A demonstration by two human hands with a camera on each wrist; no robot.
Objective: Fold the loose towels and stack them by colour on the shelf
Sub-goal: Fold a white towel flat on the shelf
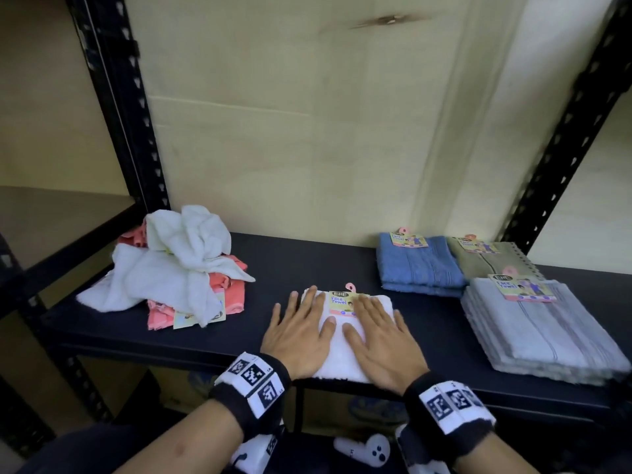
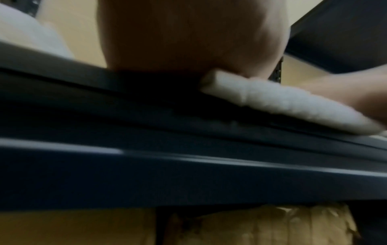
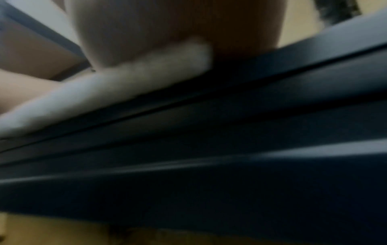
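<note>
White terry towel (image 1: 338, 350) folded square, hands (image 1: 342, 333) flat.

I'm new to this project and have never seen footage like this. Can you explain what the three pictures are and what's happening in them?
No machine here: a person wears three cameras. The head view looks down at a dark shelf. The left hand and right hand press flat on a folded white towel; neither holds it. The other two views come from wrist cameras, low and blurred, showing each palm on the towel's edge at the shelf front. To the left lies a loose pile of white and coral towels. To the right sit folded blue, olive and grey towels.
</note>
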